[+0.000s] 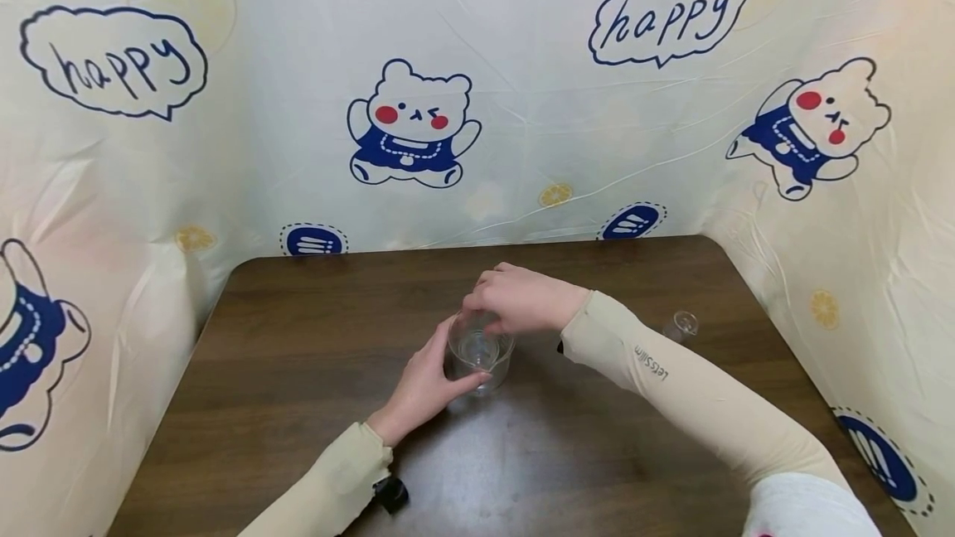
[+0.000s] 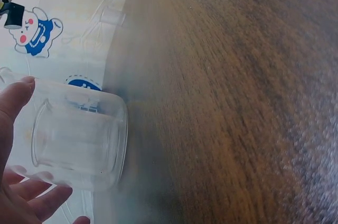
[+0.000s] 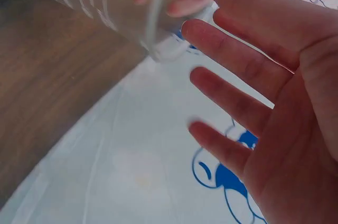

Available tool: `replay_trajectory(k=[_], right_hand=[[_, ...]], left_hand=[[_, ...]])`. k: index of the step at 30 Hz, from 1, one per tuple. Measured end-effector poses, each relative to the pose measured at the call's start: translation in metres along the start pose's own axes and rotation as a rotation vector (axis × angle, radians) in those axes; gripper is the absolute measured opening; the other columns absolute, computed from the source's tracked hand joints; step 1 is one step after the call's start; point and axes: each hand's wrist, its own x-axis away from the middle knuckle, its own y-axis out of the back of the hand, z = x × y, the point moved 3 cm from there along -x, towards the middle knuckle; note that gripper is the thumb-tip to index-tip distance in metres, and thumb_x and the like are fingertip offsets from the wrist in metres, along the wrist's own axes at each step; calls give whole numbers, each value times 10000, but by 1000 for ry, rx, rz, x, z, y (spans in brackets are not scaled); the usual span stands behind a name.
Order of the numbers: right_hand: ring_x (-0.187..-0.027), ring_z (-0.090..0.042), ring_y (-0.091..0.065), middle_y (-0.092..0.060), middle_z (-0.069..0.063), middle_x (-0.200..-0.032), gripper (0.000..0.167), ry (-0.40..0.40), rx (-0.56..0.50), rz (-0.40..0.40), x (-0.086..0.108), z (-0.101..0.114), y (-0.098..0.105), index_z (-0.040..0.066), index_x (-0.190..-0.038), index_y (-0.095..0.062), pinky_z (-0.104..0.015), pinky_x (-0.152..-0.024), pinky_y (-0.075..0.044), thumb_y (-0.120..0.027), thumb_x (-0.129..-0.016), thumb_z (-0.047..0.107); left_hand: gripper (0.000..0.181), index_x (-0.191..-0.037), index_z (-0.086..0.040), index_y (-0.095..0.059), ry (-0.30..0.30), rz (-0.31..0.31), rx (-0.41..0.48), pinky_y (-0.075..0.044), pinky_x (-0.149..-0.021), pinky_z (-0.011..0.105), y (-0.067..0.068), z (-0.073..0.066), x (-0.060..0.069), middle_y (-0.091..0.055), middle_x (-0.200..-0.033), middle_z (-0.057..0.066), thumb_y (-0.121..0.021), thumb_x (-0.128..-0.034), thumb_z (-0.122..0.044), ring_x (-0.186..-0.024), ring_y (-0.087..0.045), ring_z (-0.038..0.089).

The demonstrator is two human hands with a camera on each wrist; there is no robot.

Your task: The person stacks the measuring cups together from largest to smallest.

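A large clear glass beaker (image 1: 501, 367) stands upright near the middle of the table, with a smaller clear beaker (image 2: 74, 137) inside it. My left hand (image 1: 421, 384) grips the large beaker's side, thumb on one side and fingers on the other; in the left wrist view the hand (image 2: 26, 182) wraps its outer wall. Above the rim is my right hand (image 1: 525, 298). The right wrist view shows that hand (image 3: 264, 86) beside the rim of the graduated beaker (image 3: 90, 2), fingers extended and holding nothing.
Toward the right of the brown wooden table (image 1: 298, 313) stands a small clear beaker (image 1: 681, 326), partly behind the right sleeve. A patterned cloth (image 1: 522, 147) hangs behind and along both sides of the table.
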Motion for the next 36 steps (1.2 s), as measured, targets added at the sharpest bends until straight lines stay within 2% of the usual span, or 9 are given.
replay_trajectory(k=[4,9,16,22,29,36], right_hand=[[-1063,-204,-654,-759,26,-1163,286,18,-54,-31,5,-2,9,160,-1198,-755,-419,-966,-515,-816,-922,201],[-1005,-194,-688,-758,-7,-1120,235,13,-109,-51,12,-4,14,142,-1155,-752,-369,-901,-560,-804,-933,195],[-950,-170,-692,-757,-40,-1103,256,-14,-128,-57,25,-10,15,103,-1165,-743,-362,-891,-572,-804,-936,200],[-972,-184,-701,-753,-25,-1094,234,-21,-132,-86,37,-16,14,107,-1148,-742,-371,-905,-571,-802,-932,176],[-1023,-190,-709,-754,-8,-1122,227,-79,-154,-96,55,-25,12,122,-1155,-744,-389,-932,-565,-793,-939,173],[-1064,-244,-710,-749,-52,-1171,231,-150,-161,-93,74,-39,4,121,-1169,-734,-422,-957,-557,-771,-954,198]], left_hand=[[960,-1598,-231,-334,10,7,-4,-482,-1047,513,-1,2,-1,-521,-1540,24,-881,-838,-440,-1317,-585,275],[968,-1598,-245,-334,18,9,-3,-469,-1064,514,-2,2,-1,-520,-1546,17,-887,-830,-443,-1343,-567,263],[964,-1585,-207,-362,-3,-18,7,-481,-1045,527,-2,0,-1,-528,-1544,38,-897,-818,-441,-1316,-588,286],[960,-1581,-205,-373,0,-24,26,-480,-1044,527,-1,0,-2,-529,-1544,36,-899,-815,-444,-1302,-596,283],[960,-1582,-202,-377,-1,-23,22,-468,-1063,526,-1,0,-1,-528,-1545,43,-903,-813,-434,-1325,-582,280],[958,-1581,-196,-379,1,-21,22,-458,-1079,526,0,0,0,-531,-1543,49,-904,-813,-427,-1347,-567,283]])
